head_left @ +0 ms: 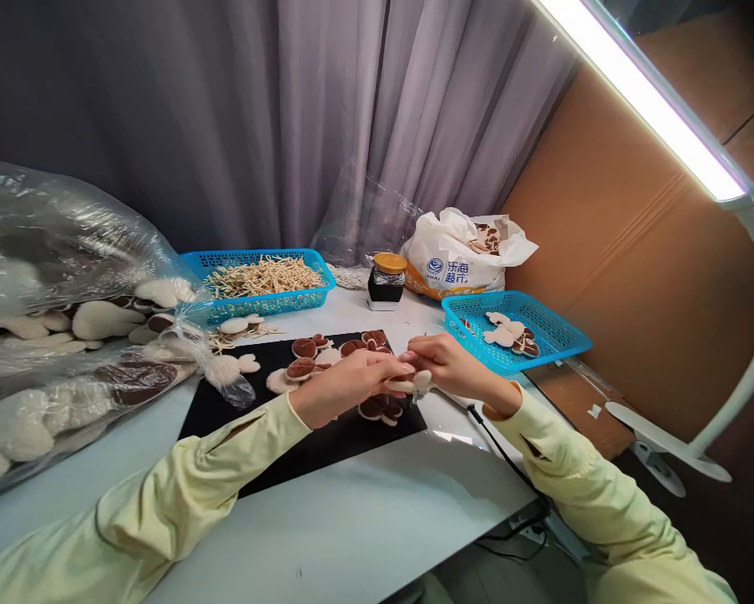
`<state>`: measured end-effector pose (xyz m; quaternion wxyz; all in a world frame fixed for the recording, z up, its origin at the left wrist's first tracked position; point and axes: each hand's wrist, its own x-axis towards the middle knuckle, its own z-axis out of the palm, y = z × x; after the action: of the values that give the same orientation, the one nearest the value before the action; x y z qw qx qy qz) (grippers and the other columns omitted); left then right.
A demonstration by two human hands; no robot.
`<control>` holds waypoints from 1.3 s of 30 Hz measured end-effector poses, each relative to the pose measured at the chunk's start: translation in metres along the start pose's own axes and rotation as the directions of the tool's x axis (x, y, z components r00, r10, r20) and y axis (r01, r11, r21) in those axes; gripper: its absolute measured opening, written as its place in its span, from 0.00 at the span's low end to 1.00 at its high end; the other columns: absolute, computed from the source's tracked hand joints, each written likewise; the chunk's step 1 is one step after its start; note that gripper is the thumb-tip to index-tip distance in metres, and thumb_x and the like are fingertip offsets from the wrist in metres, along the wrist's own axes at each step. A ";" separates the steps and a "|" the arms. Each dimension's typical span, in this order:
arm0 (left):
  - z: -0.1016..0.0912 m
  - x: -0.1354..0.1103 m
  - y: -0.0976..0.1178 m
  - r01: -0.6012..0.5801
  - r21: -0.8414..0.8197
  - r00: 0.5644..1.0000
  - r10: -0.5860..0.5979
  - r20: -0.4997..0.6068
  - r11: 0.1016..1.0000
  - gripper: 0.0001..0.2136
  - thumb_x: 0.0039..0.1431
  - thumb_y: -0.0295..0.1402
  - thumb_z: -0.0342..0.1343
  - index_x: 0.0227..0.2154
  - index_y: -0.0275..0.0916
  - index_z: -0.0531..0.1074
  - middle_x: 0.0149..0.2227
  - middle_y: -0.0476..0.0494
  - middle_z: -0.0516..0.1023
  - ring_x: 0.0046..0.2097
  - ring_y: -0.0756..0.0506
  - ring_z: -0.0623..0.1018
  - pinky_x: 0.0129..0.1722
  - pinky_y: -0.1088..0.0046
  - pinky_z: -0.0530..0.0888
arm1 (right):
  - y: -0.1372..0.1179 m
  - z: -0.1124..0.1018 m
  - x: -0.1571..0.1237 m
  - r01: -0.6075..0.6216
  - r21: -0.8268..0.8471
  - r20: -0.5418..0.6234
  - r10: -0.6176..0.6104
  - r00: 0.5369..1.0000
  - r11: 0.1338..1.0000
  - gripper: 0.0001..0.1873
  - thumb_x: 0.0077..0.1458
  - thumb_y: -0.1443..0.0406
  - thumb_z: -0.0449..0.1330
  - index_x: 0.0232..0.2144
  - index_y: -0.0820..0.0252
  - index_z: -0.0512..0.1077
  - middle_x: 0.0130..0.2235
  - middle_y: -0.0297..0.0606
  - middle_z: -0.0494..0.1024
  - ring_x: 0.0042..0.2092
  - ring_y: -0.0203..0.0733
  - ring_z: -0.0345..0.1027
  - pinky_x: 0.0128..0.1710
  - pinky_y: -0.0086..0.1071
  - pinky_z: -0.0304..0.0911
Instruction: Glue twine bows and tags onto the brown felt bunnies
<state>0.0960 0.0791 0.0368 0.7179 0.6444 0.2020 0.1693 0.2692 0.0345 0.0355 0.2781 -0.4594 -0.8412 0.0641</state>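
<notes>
Both hands meet above the black mat (332, 449). My left hand (361, 377) is closed on a small cream-and-brown plush piece (403, 386), whose pale rounded ends show below the fingers. My right hand (447, 362) is closed in a pinch right beside my left fingertips, over the same piece. What lies between the right fingertips is hidden. Under and around the hands lie several brown-and-cream plush pieces (302, 369) on the mat, some partly covered by my left hand. One more brown piece (380, 409) rests just below the hands.
Behind the mat stand a blue basket (330, 281) of thin beige strips and a dark jar (386, 289) with a yellow lid. At right are another blue basket (562, 340) with plush pieces, a white shopping bag (445, 256), a lamp (672, 101) and a cable (502, 449). Plastic bags (68, 226) fill the left.
</notes>
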 end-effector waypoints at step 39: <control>0.011 -0.007 -0.004 -0.117 0.271 0.993 0.114 0.029 0.955 0.09 0.59 0.39 0.48 0.32 0.38 0.62 0.27 0.49 0.67 0.24 0.53 0.67 0.21 0.80 0.63 | 0.006 0.010 -0.040 0.014 -0.416 -0.060 -0.043 0.997 0.909 0.11 0.42 0.78 0.46 0.20 0.59 0.60 0.19 0.30 0.63 0.21 0.31 0.50 0.21 0.27 0.43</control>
<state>0.0956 0.0659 0.0344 0.6127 0.7486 0.1808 0.1775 0.2857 0.0070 0.0085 0.2031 -0.4977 -0.8322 -0.1357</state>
